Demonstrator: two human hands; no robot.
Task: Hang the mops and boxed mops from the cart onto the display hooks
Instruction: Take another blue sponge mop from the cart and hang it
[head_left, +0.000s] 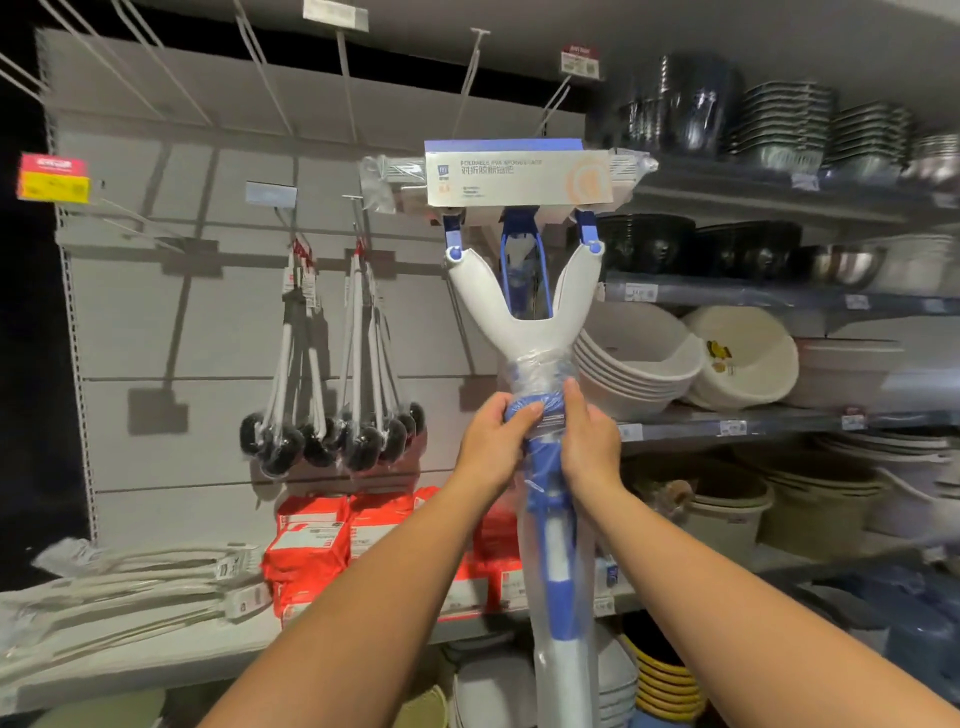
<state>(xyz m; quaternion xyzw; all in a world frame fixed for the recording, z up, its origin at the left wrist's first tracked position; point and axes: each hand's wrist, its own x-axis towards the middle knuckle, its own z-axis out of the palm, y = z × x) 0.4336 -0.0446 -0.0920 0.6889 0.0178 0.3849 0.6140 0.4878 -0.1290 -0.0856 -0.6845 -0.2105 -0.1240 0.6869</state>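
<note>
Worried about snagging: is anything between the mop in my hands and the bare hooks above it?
Nothing visible. The hooks above the mop are bare; the hanging brushes sit lower, to its left. The left hand and right hand hold its neck.

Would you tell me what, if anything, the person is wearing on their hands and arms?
Nothing that shows. The left hand and right hand are bare, without gloves, and no ring, watch or bracelet is visible. The left forearm and right forearm are uncovered down to the picture's edge; no sleeve comes into view.
</note>
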